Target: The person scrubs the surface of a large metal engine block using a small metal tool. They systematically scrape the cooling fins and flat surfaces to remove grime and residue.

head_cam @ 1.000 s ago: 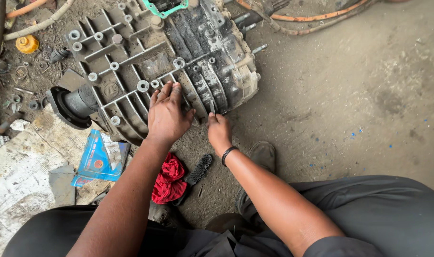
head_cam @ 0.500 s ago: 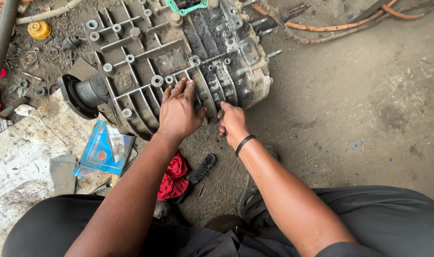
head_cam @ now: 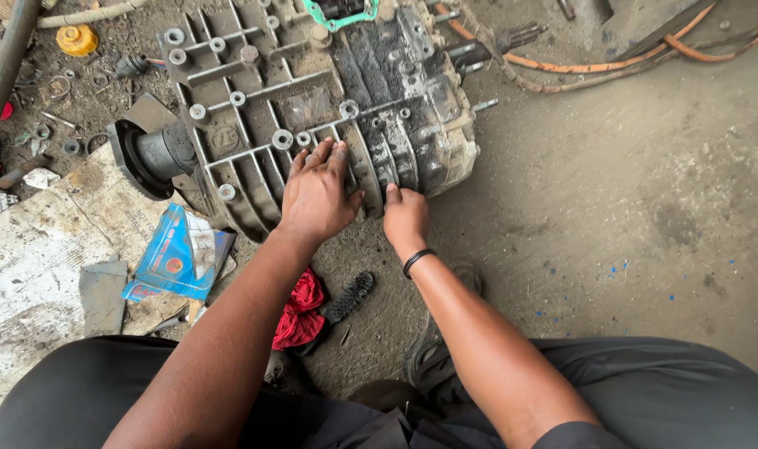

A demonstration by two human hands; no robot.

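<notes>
The left hand lies flat with fingers spread on the ribbed gearbox casing, palm pressing its near edge at frame centre. The right hand, just beside it, is curled, fingertips touching the casing's greasy lower rim; whether it pinches anything cannot be told. The casing fills the upper middle, beyond both hands. Bare concrete floor opens to the right; a red rag, black brush and blue packet lie lower left.
</notes>
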